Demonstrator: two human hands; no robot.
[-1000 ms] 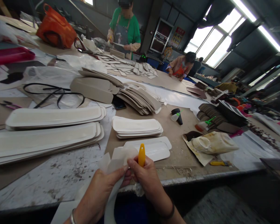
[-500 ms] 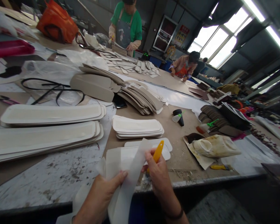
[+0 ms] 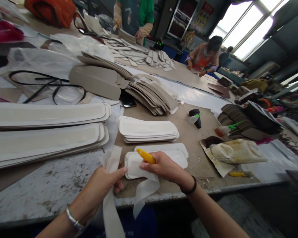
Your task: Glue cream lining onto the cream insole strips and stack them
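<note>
My left hand [image 3: 106,180] is closed around a long whitish strip [image 3: 111,205], which hangs down past the table edge. In my right hand [image 3: 161,166] is a tool with a yellow handle [image 3: 145,155]; its other end is hidden by the hand. The same hand pinches a thin translucent strip [image 3: 145,190] that curls down below the fingers. Both hands are above the table's front edge, a short gap apart. Just behind my right hand lie white rounded panels [image 3: 177,158], partly covered by it. A neat stack of white panels [image 3: 146,128] sits farther back.
Long white panels [image 3: 47,114] are piled at the left. Beige pieces [image 3: 151,99] lie fanned behind. At the right are a stained plastic container [image 3: 240,152], a yellow-handled brush [image 3: 239,174] and a bottle with a green nozzle [image 3: 224,130]. Two co-workers stand across the table.
My hands have moved apart from the shared strips: the left has gone left with one, the right holds another that now dangles. The yellow handle has swung to point left. The view has tilted down.
</note>
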